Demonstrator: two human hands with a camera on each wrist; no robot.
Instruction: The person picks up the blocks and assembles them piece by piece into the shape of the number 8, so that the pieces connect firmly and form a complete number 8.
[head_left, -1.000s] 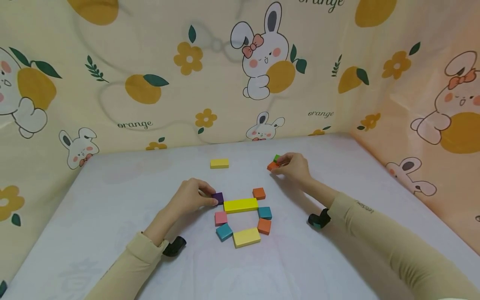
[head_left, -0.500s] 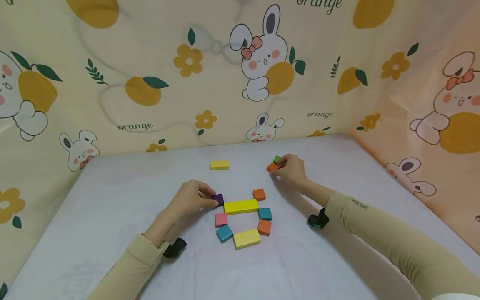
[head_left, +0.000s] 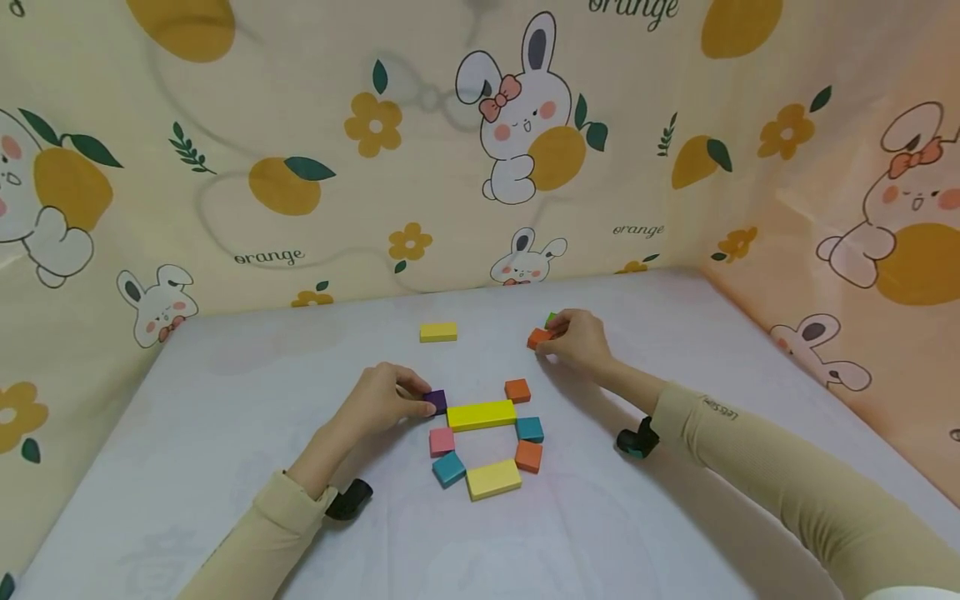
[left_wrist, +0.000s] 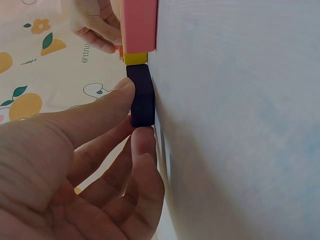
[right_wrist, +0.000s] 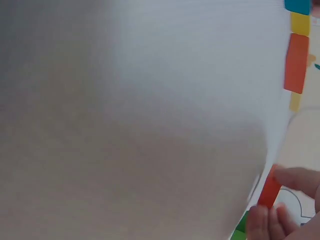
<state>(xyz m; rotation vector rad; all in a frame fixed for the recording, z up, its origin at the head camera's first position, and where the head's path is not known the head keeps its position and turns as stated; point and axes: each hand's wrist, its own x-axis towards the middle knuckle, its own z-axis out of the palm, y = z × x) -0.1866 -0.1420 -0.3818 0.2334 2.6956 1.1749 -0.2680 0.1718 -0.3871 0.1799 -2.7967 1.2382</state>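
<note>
My left hand (head_left: 378,400) pinches a small dark purple block (head_left: 437,402) between thumb and fingers. The block stands on the white table at the left end of a long bright yellow block (head_left: 482,415). In the left wrist view, the thumb lies on one face of the purple block (left_wrist: 142,95) and a fingertip sits at its end. Farther back on the right, my right hand (head_left: 583,342) pinches an orange block (head_left: 537,339). A green block (head_left: 551,318) shows just behind it, partly hidden by the fingers. The right wrist view shows the orange block (right_wrist: 270,187) between thumb and fingers.
Below the long yellow block, a pink block (head_left: 442,442), teal blocks (head_left: 449,469), an orange block (head_left: 528,456) and a pale yellow block (head_left: 493,479) form a ring. Another orange block (head_left: 517,390) lies above its right end. A yellow block (head_left: 438,332) rests at the back.
My right hand has drawn the orange block slightly left and toward me, away from the green block. My left hand stays at the purple block.
</note>
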